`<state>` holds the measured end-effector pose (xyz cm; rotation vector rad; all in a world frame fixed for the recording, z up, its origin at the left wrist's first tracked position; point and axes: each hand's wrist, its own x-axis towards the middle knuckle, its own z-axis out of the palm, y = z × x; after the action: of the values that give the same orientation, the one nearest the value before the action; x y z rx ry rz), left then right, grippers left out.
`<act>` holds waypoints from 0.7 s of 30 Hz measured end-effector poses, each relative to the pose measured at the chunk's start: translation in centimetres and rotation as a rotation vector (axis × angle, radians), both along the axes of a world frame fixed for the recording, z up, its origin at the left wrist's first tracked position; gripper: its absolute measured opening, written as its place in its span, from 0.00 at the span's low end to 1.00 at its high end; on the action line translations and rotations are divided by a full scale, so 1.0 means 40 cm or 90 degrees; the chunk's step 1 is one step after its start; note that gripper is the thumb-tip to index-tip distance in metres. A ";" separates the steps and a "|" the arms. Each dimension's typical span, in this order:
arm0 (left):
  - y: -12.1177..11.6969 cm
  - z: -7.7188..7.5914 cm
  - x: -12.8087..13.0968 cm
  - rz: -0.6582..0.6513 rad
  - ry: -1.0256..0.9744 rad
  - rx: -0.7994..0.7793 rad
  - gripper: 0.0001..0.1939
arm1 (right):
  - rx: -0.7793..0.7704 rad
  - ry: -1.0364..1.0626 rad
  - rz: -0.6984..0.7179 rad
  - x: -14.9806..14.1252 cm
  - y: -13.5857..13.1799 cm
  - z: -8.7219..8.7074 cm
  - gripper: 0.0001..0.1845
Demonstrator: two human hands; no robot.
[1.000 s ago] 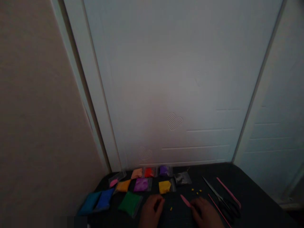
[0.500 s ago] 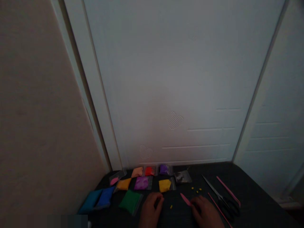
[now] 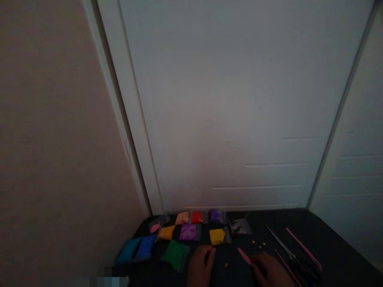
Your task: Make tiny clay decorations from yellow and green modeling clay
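Observation:
My right hand (image 3: 271, 272) holds a pink modelling-clay knife (image 3: 244, 255), its blade pointing up and to the left over the dark table. My left hand (image 3: 201, 264) rests near the front with thumb and forefinger pressed together; anything between those fingertips is too small to make out. Between the two hands lies a tiny yellow clay piece (image 3: 226, 264). A few more yellow bits (image 3: 260, 247) sit beyond the right hand. Just past the left hand is an opened bag of yellow clay (image 3: 217, 236), and to its left a bag of green clay (image 3: 175, 255).
Several clay bags line the back and left, among them purple (image 3: 188, 232), orange (image 3: 166, 232) and blue (image 3: 145, 247). Black-handled scissors (image 3: 285, 249) and two thin pink tools, one a bent stick (image 3: 303, 248), lie on the right. A white panelled door (image 3: 191, 119) rises behind the table (image 3: 335, 259).
The camera has turned slightly left, so everything appears farther right and a little lower. Both hands keep nearly the same pose and place on the table.

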<state>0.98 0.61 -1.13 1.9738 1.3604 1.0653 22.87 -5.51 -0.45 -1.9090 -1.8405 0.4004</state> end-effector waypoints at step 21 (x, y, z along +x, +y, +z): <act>0.020 0.160 0.041 0.001 -0.598 -0.233 0.11 | 0.036 0.019 0.003 0.005 -0.014 0.018 0.14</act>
<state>2.61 1.41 5.28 0.9714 0.9204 1.3657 23.07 -6.05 0.28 -1.8516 -1.8194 0.3728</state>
